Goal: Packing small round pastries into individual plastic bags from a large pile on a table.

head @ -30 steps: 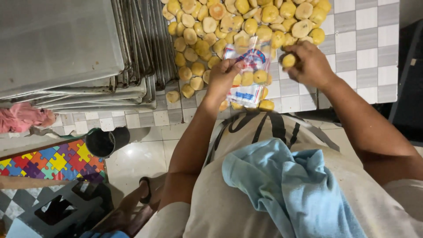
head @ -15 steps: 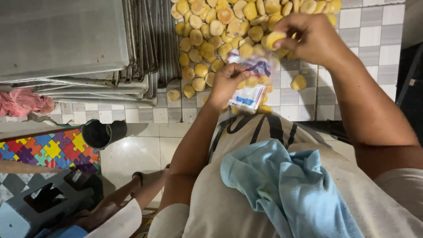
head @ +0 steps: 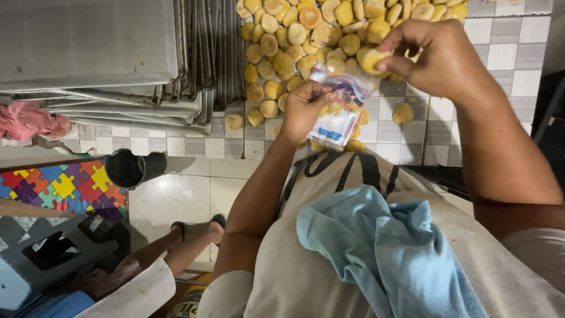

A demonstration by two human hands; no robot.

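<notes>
My left hand (head: 303, 112) grips the rim of a small clear plastic bag (head: 341, 112) with a printed strip, and several yellow round pastries show inside it. My right hand (head: 432, 56) pinches one yellow pastry (head: 374, 59) right at the bag's mouth. Just beyond both hands, a heap of the same yellow pastries (head: 306, 35) lies on the tiled counter (head: 500, 59). A light blue cloth (head: 382, 253) hangs over my front below the hands.
A stack of metal baking trays (head: 100, 59) sits on the counter at left, with a pink cloth (head: 26, 121) beside it. Below are a dark cup (head: 126, 168), a colourful puzzle mat (head: 53, 185), and another person's foot in a sandal (head: 197, 232).
My right hand picked a pastry from the heap and brought it to the mouth of the bag. My left hand kept hold of the bag.
</notes>
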